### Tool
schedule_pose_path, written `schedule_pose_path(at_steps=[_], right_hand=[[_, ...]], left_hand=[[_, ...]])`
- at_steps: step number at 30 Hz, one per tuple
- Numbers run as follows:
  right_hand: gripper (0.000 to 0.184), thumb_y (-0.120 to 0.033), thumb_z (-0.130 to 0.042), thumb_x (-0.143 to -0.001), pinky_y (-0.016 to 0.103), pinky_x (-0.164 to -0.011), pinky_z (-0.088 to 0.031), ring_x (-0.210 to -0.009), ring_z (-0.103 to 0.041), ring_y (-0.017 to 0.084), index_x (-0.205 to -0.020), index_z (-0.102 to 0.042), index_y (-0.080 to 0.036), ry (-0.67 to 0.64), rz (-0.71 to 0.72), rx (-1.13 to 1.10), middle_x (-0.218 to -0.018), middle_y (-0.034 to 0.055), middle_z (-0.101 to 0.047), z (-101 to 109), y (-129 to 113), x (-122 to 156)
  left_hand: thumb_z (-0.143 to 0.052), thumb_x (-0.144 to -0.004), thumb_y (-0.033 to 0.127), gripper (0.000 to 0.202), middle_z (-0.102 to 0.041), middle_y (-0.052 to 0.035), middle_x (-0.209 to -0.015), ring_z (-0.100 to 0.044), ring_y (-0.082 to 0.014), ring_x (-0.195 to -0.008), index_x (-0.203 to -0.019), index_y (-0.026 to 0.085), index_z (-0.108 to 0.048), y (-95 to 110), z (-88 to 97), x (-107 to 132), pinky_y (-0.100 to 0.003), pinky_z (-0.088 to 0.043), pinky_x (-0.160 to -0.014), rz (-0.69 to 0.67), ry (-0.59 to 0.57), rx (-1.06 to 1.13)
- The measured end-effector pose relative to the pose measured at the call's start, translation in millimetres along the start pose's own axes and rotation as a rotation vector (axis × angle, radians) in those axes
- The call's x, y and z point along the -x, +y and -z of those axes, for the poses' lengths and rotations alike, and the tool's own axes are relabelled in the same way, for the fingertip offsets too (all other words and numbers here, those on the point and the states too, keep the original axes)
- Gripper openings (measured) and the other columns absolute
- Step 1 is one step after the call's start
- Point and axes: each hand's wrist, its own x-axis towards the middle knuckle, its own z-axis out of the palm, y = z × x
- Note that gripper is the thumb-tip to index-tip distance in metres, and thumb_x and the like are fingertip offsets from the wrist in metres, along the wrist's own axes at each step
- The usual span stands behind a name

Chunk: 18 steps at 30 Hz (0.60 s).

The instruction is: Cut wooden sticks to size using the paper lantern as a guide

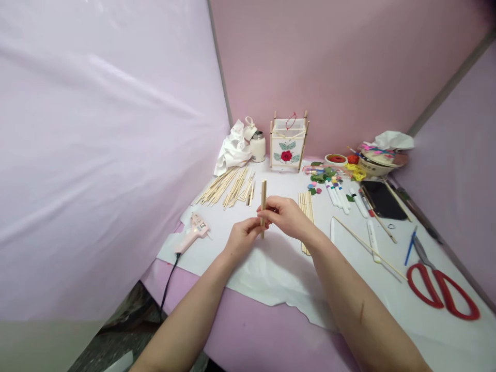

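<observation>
Both hands meet over the middle of the bench, and their grip is closed on one thin wooden stick (263,206) that stands upright between them. From my remote seat I have only the head view, which looks forward and down.

My left hand (242,238) pinches the lower part of the stick with thumb and fingertips. My right hand (287,216) closes on it slightly higher, fingers curled round from the right side. The top of the stick rises clear above both hands and its lower end shows just below them. I cannot tell whether it is a single stick or two pressed together.

I judge the stick to be very light, stiff along its length, and easy to snap if bent. A fingertip pinch near the middle, as here, seems the sensible place to hold it.

Both forearms reach in from the bottom edge and angle toward each other, wrists low over a sheet of white paper (279,268) that covers the bench (248,330).

To the left, near the paper's edge, lies a pink glue gun (192,233) with a black cord trailing off the bench. Farther back is a loose pile of sticks (228,187), and just right of my right hand a neat row of sticks (306,206). At the back stands a small paper lantern (288,142) with a red flower. Markers (339,195) lie to its right, and red scissors (442,289) lie near the right edge.
</observation>
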Motion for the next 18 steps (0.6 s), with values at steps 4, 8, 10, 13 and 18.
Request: schedule_pose_path(at_steps=[4, 8, 10, 13, 18], right_hand=[[0.013, -0.022, -0.058, -0.081, 0.025, -0.059, -0.045, -0.066, -0.057, 0.014, -0.069, -0.064, -0.019, -0.002, 0.014, 0.001, -0.073, 0.0007, -0.061, -3.0, -1.9, -0.6], [0.017, -0.022, -0.057, -0.082, 0.025, -0.057, -0.043, -0.063, -0.054, 0.013, -0.066, -0.062, -0.02, 0.016, 0.057, 0.03, -0.071, 0.0004, -0.06, -4.2, -10.2, 2.3], [0.016, -0.023, -0.058, -0.081, 0.025, -0.058, -0.042, -0.064, -0.055, 0.013, -0.068, -0.064, -0.02, 0.019, 0.076, 0.061, -0.073, 0.0008, -0.061, -2.4, -13.0, 4.3], [0.014, -0.022, -0.057, -0.081, 0.025, -0.057, -0.041, -0.063, -0.055, 0.013, -0.07, -0.066, -0.02, -0.024, 0.048, 0.106, -0.07, 0.0003, -0.061, 2.1, -12.1, 6.1], [0.015, -0.021, -0.054, -0.082, 0.025, -0.056, -0.039, -0.063, -0.055, 0.014, -0.073, -0.066, -0.02, -0.085, -0.004, 0.17, -0.069, 0.0004, -0.062, 8.6, -8.0, 6.3]], left_hand=[[-0.062, -0.08, 0.022, 0.012, -0.074, -0.0021, -0.089, -0.068, -0.0219, -0.089, -0.086, 0.021, -0.073, 0.8, -2.1, 1.1, -0.032, -0.052, -0.082, 0.009, 0.031, 0.012], [-0.06, -0.083, 0.024, 0.013, -0.074, -0.0028, -0.087, -0.068, -0.0214, -0.084, -0.085, 0.021, -0.073, 6.4, -3.9, 4.6, -0.032, -0.052, -0.08, -0.034, 0.071, -0.002], [-0.06, -0.083, 0.026, 0.014, -0.074, -0.0027, -0.086, -0.068, -0.0207, -0.082, -0.085, 0.021, -0.073, 7.9, -4.9, 5.4, -0.031, -0.051, -0.079, -0.066, 0.082, -0.035], [-0.059, -0.084, 0.024, 0.014, -0.073, -0.0023, -0.085, -0.067, -0.0202, -0.081, -0.084, 0.021, -0.073, 6.1, -7.4, 5.2, -0.031, -0.05, -0.078, -0.058, 0.047, -0.061], [-0.056, -0.084, 0.024, 0.018, -0.073, -0.0021, -0.094, -0.066, -0.0207, -0.089, -0.095, 0.023, -0.072, 6.0, -6.3, 5.7, -0.03, -0.049, -0.082, -0.044, -0.05, -0.077]])
